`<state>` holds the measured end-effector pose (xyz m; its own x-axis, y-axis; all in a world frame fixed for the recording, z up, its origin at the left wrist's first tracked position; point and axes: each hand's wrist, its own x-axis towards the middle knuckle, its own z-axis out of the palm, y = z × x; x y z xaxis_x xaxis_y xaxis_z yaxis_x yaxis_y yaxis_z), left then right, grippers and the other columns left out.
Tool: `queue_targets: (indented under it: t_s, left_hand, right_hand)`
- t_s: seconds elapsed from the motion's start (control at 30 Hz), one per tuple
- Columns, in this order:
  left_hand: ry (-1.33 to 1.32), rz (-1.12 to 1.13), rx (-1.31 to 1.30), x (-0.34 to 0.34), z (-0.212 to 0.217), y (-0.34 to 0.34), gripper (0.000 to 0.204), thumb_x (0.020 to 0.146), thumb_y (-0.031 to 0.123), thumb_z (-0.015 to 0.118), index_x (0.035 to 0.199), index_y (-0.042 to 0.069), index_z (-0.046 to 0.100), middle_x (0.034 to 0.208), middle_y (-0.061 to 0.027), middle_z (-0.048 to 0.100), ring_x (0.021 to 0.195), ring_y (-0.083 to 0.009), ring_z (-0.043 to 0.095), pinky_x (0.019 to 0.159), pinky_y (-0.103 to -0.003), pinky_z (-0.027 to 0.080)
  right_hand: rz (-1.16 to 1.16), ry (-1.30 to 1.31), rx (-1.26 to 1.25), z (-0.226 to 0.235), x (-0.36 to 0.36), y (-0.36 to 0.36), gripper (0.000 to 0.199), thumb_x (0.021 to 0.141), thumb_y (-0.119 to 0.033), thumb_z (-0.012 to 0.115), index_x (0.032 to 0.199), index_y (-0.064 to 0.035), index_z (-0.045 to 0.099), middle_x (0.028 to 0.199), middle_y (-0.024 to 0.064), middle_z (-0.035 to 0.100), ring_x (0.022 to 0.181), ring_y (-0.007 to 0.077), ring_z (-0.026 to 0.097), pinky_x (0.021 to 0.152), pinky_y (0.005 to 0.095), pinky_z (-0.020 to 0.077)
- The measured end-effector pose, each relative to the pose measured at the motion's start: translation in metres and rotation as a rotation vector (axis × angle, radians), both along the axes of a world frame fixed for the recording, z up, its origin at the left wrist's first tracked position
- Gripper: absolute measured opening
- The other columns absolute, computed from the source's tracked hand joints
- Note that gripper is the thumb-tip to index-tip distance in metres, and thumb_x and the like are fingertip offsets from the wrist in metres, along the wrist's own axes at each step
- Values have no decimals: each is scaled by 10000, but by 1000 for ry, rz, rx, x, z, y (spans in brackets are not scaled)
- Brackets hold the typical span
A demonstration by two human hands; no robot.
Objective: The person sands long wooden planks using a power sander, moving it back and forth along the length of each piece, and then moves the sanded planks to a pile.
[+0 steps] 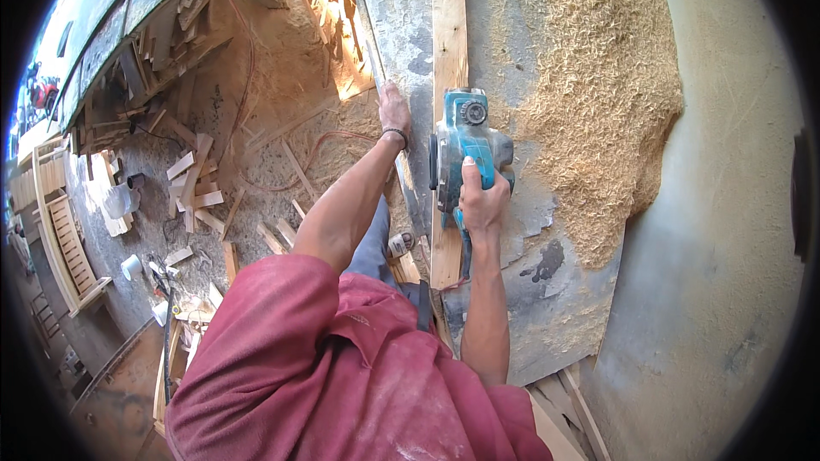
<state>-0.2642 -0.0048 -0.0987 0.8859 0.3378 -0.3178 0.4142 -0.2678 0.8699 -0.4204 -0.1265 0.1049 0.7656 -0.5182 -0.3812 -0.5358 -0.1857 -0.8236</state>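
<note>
My right hand (484,205) is wrapped round the rear handle of a teal electric planer (478,154). Its thumb lies along the top of the grip. The planer sits on a long, narrow wooden board (450,21) that runs away from me over the grey workbench (414,0). Part of the board is hidden beneath the tool. To the left, my left hand (393,111) is closed over the bench's long left edge, apart from the planer, with a dark bracelet at the wrist. Its fingertips are not clearly seen.
A large heap of wood shavings (606,94) covers the bench's right side, beside a plain wall (726,162). Wood offcuts (198,183) and an orange cord (250,60) lie on the floor at left. A slatted wooden piece (68,235) stands farther left.
</note>
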Motion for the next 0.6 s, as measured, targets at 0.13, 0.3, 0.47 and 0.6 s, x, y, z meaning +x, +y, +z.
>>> queue_targets:
  t_s: [0.13, 0.3, 0.47, 0.6]
  left_hand:
    - [9, 20, -42, 1, -5, 3, 556, 1048, 429, 226, 1361, 35, 463, 1394, -247, 496, 1239, -473, 480, 1038, -503, 375]
    - [34, -31, 45, -2, 6, -2, 564, 1046, 423, 225, 1376, 34, 464, 1411, -246, 485, 1254, -473, 470, 1037, -505, 373]
    - [34, 0, 36, 0, 3, 1, 560, 1041, 448, 234, 1332, 48, 497, 1342, -272, 531, 1214, -491, 495, 1004, -526, 384]
    - [81, 56, 23, -1, 20, -5, 537, 1037, 468, 250, 1288, 81, 523, 1210, -289, 602, 1136, -516, 534, 952, -550, 408]
  right_hand:
    - [6, -26, -9, 0, 28, -4, 461, 886, -406, 638, 836, 50, 686, 652, 159, 638, 612, 254, 628, 610, 402, 480]
    - [-11, -153, -51, -4, 78, -8, 450, 909, -377, 644, 632, -26, 592, 492, 24, 515, 396, 116, 494, 378, 303, 367]
    - [28, -173, -116, 14, 109, -1, 489, 895, -397, 643, 593, -15, 608, 490, 40, 536, 421, 144, 525, 425, 341, 404]
    - [39, -202, -132, 11, 132, -6, 490, 895, -413, 646, 602, -21, 628, 494, 47, 551, 432, 149, 539, 441, 344, 419]
